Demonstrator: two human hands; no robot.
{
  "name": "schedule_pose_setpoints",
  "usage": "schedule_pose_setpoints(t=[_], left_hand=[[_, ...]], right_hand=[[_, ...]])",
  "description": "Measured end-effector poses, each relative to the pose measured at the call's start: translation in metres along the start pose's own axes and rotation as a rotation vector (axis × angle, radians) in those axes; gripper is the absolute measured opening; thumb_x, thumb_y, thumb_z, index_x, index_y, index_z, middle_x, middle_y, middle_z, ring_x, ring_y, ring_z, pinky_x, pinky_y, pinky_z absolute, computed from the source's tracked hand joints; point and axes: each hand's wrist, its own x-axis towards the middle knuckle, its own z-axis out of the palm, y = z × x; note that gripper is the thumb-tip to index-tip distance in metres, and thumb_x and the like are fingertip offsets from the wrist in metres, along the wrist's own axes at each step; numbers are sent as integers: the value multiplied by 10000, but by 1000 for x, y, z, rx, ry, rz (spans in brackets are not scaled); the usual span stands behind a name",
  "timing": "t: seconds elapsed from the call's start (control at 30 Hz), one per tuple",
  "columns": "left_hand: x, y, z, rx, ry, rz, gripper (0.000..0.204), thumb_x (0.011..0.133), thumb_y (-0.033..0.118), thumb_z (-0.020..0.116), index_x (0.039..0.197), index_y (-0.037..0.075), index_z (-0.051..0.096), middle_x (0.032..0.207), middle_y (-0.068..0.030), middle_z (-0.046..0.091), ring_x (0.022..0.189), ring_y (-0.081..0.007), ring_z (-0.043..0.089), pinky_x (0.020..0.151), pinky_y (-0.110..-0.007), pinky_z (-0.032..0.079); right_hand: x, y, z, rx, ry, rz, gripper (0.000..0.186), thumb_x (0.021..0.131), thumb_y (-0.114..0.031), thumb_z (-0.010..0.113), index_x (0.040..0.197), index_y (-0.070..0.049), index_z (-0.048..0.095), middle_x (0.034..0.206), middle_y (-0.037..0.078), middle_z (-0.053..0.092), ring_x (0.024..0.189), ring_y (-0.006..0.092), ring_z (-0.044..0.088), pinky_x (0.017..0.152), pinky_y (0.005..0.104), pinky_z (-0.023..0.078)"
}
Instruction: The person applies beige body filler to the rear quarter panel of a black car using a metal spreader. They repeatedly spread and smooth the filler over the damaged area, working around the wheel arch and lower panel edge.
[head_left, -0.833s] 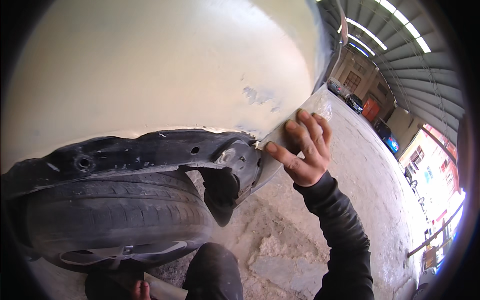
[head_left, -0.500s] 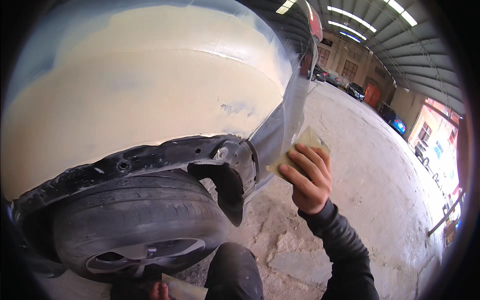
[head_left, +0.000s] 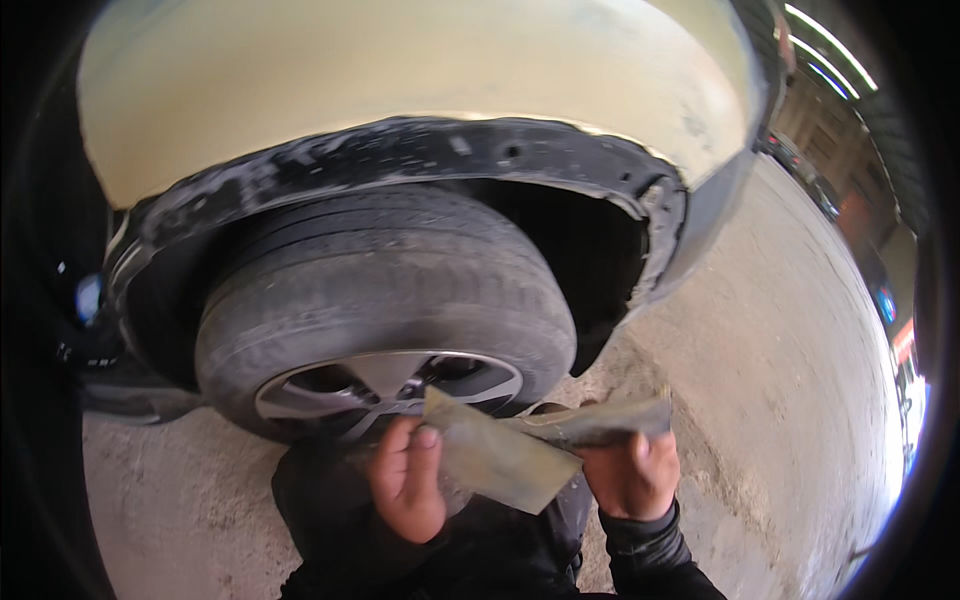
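My left hand [head_left: 408, 480] pinches a flat, rectangular, yellowish-grey putty spreader [head_left: 495, 455] at its left end, thumb on top. A second putty spreader [head_left: 615, 418], greyish and seen at a slant, is gripped in my right hand [head_left: 640, 472]. The two blades meet or overlap above my lap; whether they press together I cannot tell. Beyond them stands a car wheel with a dusty tyre [head_left: 385, 300] and a spoked rim [head_left: 385, 380]. Over the wheel arch curves a car body panel [head_left: 400, 70] coated in beige filler, with a few bluish patches.
The bare black wheel arch edge [head_left: 400, 150] runs between panel and tyre. My dark-clothed knees are beneath my hands. Rough, dusty concrete floor [head_left: 780, 330] spreads to the right, with parked cars and a building wall far off.
My right hand has come down from beside the panel's right edge to my lap, bringing its spreader to the left one. My left hand has risen, and the view has swung left and down.
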Motion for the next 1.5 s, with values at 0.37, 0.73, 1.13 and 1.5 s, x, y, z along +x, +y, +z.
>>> schedule_pose_setpoints(t=[0.37, 0.73, 1.13, 1.5], left_hand=[[1, 28, -14, 111, 116, 203, 217, 1010, 155, 588, 944, -50, 607, 769, 36, 511, 716, -46, 388, 647, -211, 308], [5, -13, -42, -551, -127, -273, 274, 976, 193, 655, 1128, -35, 645, 970, -65, 686, 881, -133, 644, 795, -275, 505], [-30, -134, -118, 35, -63, -218, 514, 998, 463, 618, 1149, -24, 676, 959, -35, 699, 842, -125, 637, 766, -300, 503], [-51, -251, -139, -48, 185, -658, 300, 949, 237, 680, 1118, -11, 657, 966, -75, 680, 867, -148, 643, 788, -286, 511]], right_hand=[[0, 5, 6, -892, -509, -138, 502, 767, 213, 592, 1214, 11, 702, 1337, 281, 621, 1319, 498, 528, 1121, 539, 393], [27, 0, -62, -779, 213, 100, 126, 991, -58, 565, 917, -16, 658, 838, 6, 644, 731, 126, 580, 690, 259, 471], [159, -169, 106, -1336, -204, -1350, 372, 1000, 10, 415, 1347, 55, 542, 1339, 236, 602, 1277, 340, 573, 1089, 476, 443], [242, -100, 353, -2009, -1617, -1909, 355, 920, -136, 675, 1274, -145, 706, 1294, 173, 670, 1278, 392, 590, 1115, 511, 433]])
